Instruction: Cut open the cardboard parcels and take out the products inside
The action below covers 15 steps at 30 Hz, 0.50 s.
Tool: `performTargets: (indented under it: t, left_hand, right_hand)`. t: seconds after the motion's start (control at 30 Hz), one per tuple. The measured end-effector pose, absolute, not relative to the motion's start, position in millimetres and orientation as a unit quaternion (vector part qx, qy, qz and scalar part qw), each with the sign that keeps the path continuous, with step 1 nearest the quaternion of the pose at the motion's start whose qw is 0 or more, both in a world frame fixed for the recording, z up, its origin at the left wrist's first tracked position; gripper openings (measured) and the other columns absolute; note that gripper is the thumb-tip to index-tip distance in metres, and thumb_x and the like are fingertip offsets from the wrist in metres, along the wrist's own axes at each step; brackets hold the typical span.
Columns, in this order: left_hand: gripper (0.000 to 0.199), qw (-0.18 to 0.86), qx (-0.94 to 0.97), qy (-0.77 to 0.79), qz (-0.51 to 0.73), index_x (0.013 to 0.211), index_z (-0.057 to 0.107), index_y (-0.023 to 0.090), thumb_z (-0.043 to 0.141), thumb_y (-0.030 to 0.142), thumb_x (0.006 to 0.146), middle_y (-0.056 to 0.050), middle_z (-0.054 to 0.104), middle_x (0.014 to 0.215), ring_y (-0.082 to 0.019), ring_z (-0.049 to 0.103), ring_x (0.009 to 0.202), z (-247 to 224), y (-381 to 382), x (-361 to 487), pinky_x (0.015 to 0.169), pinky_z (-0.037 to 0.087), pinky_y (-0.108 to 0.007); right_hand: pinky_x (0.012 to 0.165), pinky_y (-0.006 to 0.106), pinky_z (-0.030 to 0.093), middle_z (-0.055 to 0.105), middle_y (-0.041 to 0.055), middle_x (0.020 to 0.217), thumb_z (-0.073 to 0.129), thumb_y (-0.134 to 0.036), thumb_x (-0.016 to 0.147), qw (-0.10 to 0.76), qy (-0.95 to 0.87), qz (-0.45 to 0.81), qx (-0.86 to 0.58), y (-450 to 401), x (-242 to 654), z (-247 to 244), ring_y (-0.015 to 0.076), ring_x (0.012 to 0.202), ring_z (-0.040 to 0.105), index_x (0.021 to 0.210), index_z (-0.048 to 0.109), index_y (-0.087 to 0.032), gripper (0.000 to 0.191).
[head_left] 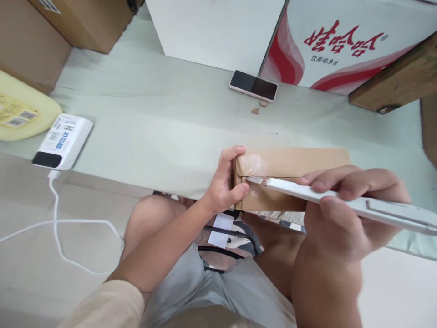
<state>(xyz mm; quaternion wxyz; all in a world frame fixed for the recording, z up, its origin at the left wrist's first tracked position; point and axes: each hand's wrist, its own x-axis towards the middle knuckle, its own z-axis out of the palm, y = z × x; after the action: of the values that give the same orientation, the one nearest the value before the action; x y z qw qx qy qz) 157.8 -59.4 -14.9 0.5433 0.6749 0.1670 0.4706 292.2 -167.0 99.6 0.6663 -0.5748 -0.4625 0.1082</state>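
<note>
A small brown cardboard box [293, 159] lies on the pale green cloth at the front edge. My left hand [227, 180] grips its left end, with the fingers at the back corner and the thumb on the near flap. In my right hand [344, 205] is a white utility knife [300, 189], held level above the box. The knife's short blade points left and meets the seam between the two flaps, near the left end. Clear tape [253, 164] spans that end, looking parted along the seam. The right part of the box is hidden behind my right hand.
A smartphone [253, 85] lies behind the box, near a white carton with red print [327, 50]. To the left are a white power bank [63, 141] with a white cable [56, 228] and a yellow jug [25, 109]. Cardboard boxes [88, 23] stand further back.
</note>
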Motion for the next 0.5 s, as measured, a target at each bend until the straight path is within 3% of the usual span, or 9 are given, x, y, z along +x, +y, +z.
performTargets:
  t: [0.23, 0.5]
  left_hand:
    - [0.068, 0.547, 0.675, 0.182, 0.461, 0.141, 0.046, 0.035, 0.059, 0.072, 0.087, -0.009, 0.054, 0.129, -0.028, 0.058, 0.114, -16.8, -58.7, 157.9, 0.099, 0.053, -0.044]
    - [0.070, 0.556, 0.677, 0.157, 0.456, 0.146, 0.040, 0.036, 0.059, 0.072, 0.088, -0.008, 0.048, 0.136, -0.030, 0.052, 0.126, -22.2, -57.6, 158.2, 0.109, 0.047, -0.048]
  right_hand:
    - [0.060, 0.035, 0.060, 0.060, -0.0033, 0.068, 0.067, -0.020, 0.082, 0.673, -0.438, 0.076, -0.591, -163.8, 287.2, 100.2, 0.0169, 0.058, 0.064, 0.075, 0.048, -0.026, 0.020]
    - [0.056, 0.030, 0.056, 0.053, -0.0060, 0.064, 0.063, -0.012, 0.074, 0.708, -0.403, 0.031, -0.579, -159.6, 286.4, 98.6, 0.0131, 0.055, 0.059, 0.073, 0.048, -0.025, 0.020]
